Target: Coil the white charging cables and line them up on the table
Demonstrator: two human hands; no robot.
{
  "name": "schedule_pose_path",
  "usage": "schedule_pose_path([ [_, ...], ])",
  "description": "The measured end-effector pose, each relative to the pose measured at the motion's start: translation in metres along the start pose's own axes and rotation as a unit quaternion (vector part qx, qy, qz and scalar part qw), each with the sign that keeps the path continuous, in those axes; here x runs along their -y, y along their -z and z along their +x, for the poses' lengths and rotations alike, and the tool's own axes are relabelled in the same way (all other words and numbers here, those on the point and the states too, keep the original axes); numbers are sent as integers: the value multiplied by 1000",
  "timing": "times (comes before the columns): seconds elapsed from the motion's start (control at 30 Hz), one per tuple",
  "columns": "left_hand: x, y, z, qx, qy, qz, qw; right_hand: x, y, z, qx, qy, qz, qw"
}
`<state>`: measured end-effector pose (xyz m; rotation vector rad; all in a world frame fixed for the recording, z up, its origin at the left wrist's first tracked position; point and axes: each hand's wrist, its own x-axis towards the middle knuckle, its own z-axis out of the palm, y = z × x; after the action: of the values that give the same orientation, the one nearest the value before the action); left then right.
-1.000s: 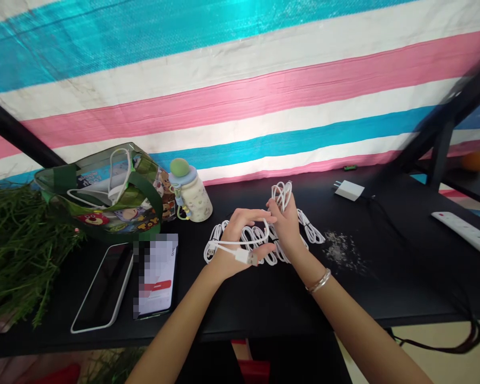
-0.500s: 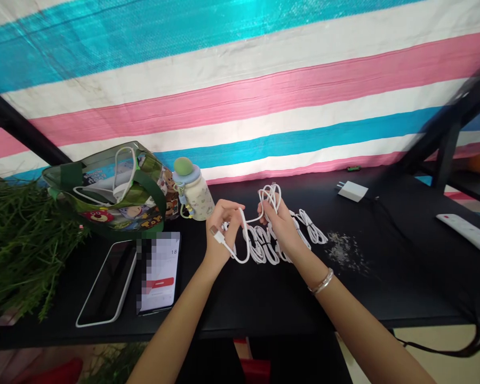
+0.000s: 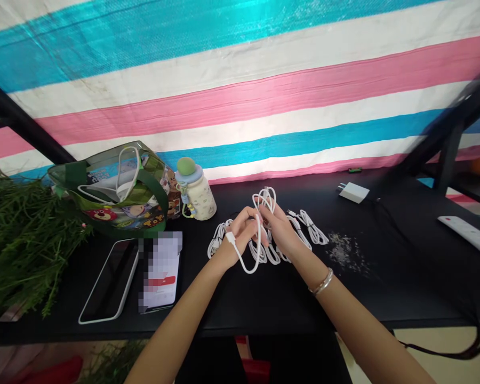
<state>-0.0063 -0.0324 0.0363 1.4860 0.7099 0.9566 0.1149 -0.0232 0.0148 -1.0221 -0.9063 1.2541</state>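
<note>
A white USB charging cable (image 3: 251,271) is in both hands above the black table. My right hand (image 3: 279,226) is closed around its coiled loops, which stick up past the fingertips. Close against it, my left hand (image 3: 242,237) pinches the cable's loose length, with the plug end hanging in a curve over the wrist. Several coiled white cables (image 3: 314,229) with dark ties lie on the table behind and beneath the hands, partly hidden by them.
Left of the hands are two phones (image 3: 110,282), a see-through green bag (image 3: 116,213), a bottle (image 3: 198,194) and leafy plants (image 3: 20,250). On the right lie a white charger plug (image 3: 354,192), a power strip (image 3: 470,237) and small white scraps (image 3: 346,253).
My left hand has moved right, up against my right hand, bringing the cable's loose end along. Coiled cables formerly behind the left hand now show. The right hand has barely moved.
</note>
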Motion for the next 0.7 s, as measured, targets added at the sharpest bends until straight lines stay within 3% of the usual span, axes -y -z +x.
schedule_pose_path([
  [0.13, 2, -1, 4, -61, 24, -68, 996, -2, 0, -2, 30, 15, -23, 999],
  [0.23, 1, 0, 6, -67, 35, -94, 993, -3, -1, -2, 58, 43, -37, 997],
  [0.33, -1, 3, 5, -59, 5, -85, 995, -4, -2, -3, 70, 69, -52, 994],
  [0.53, -18, 13, -5, -37, -110, 73, 991, -6, 1, 0, 79, 79, -97, 989],
  [0.7, -31, 16, -19, -124, -221, 228, 940, -8, 2, 4, 41, 89, -110, 989],
])
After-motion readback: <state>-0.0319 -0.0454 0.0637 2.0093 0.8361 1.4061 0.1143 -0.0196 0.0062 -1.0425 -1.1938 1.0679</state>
